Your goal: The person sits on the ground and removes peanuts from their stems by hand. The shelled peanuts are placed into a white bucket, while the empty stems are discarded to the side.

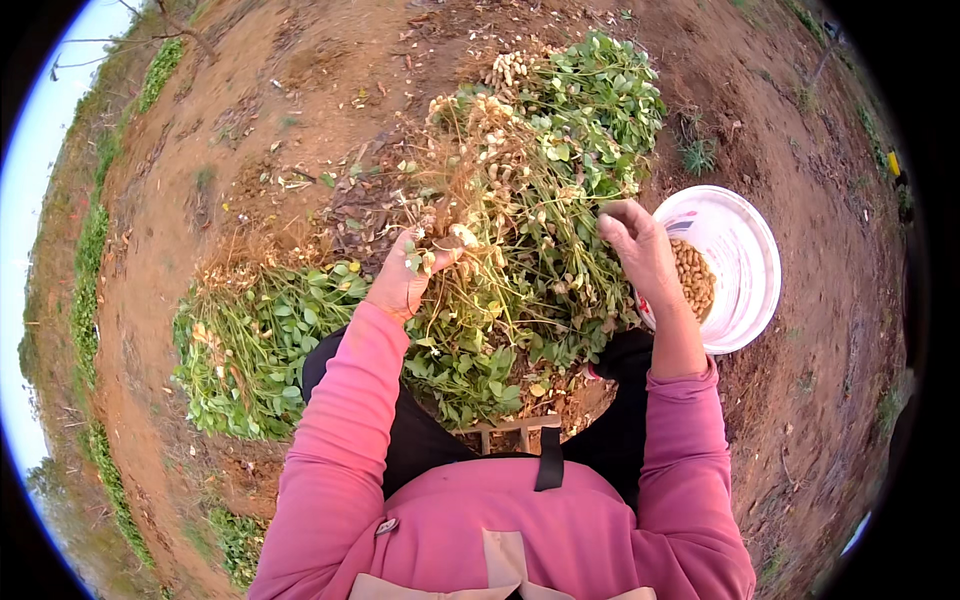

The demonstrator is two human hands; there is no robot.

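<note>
My left hand (407, 274) grips a bunch of peanut plants near its roots, where pale pods hang among thin brown rootlets. Leafy green stems (469, 375) of plants fall between my knees. My right hand (637, 244) is raised at the near side of a white plastic bucket (750, 277), fingers bent; whether a pod is between the fingertips cannot be made out. Loose peanuts (694, 279) lie in the bottom of the bucket. Beyond my hands a heap of uprooted peanut plants (600, 112) spreads out, with clusters of pods (507, 69) at its far edge.
Another pile of peanut plants (262, 352) lies on the reddish soil to the left. Under me shows part of a wooden stool or frame (506, 426). Dry leaves (367, 202) litter the ground ahead. A green crop row (88, 262) runs along the far left.
</note>
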